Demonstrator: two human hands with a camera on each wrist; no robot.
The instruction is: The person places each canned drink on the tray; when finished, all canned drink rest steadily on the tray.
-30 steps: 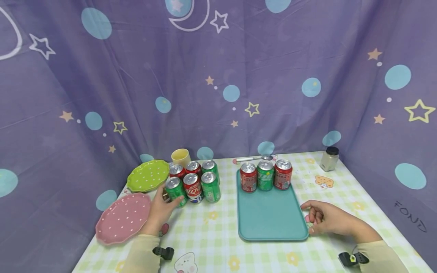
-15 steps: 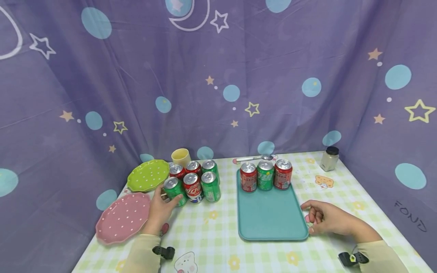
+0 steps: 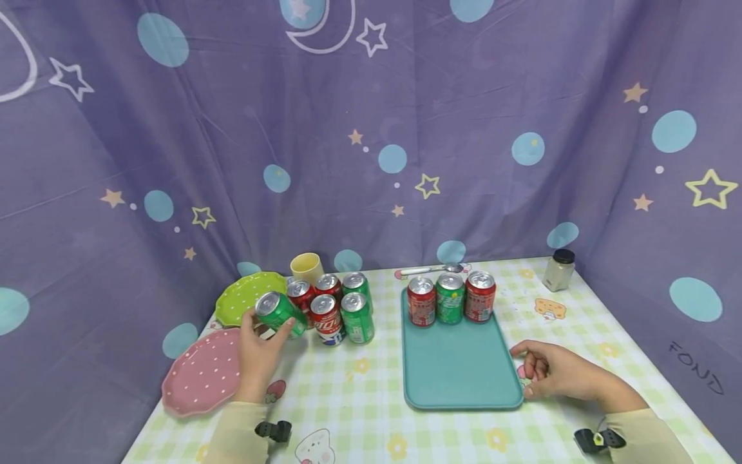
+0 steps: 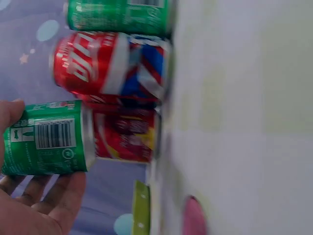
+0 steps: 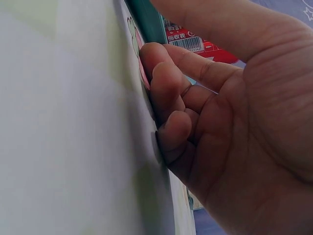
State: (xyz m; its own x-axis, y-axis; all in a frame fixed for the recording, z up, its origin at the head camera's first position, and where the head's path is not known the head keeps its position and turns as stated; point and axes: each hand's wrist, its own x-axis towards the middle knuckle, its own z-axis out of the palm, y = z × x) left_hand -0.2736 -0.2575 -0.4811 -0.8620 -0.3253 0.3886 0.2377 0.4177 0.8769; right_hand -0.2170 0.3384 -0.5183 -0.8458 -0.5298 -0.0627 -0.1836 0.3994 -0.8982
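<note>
My left hand (image 3: 258, 358) grips a green soda can (image 3: 281, 312), tilted and raised off the table. In the left wrist view, thumb and fingers lie on opposite sides of this can (image 4: 46, 139). Beside it stand a red-white-blue can (image 3: 328, 320), a green can (image 3: 358, 319) and several red and green cans behind. On the right, my right hand (image 3: 558, 374) rests on the cloth with loosely bent fingers and holds nothing; its index fingertip is at the edge of the teal tray (image 3: 458, 377). A green can (image 3: 450, 299) stands between two red cans on the tray's far end.
A pink dotted plate (image 3: 203, 374) and a green dotted plate (image 3: 246, 296) lie at the left. Behind the cans is a yellow cup (image 3: 306, 265). A spoon (image 3: 431, 270) lies at the back edge, and a black-lidded jar (image 3: 559, 272) stands far right.
My left hand has lifted the green can from the front of the group and moved it up and left, tilting it. The right hand and tray have stayed in place.
</note>
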